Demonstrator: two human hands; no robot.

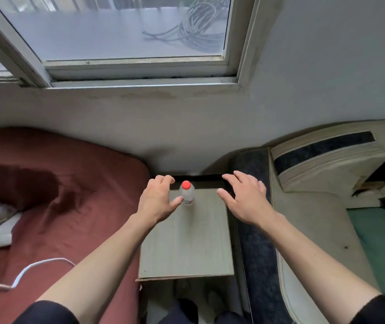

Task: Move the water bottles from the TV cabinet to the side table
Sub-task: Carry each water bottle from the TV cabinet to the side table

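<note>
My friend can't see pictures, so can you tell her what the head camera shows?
A clear plastic water bottle with a red cap stands upright near the far edge of a small pale wooden side table, with the person's open left hand beside it and open right hand hovering apart. A dark red bed lies left, a window above.

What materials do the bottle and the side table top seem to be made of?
Bottle: probably clear plastic, since the table shows through it; its red cap looks like matte plastic. Side table: pale wood or wood-look laminate, matte, with faint straight grain lines.
</note>
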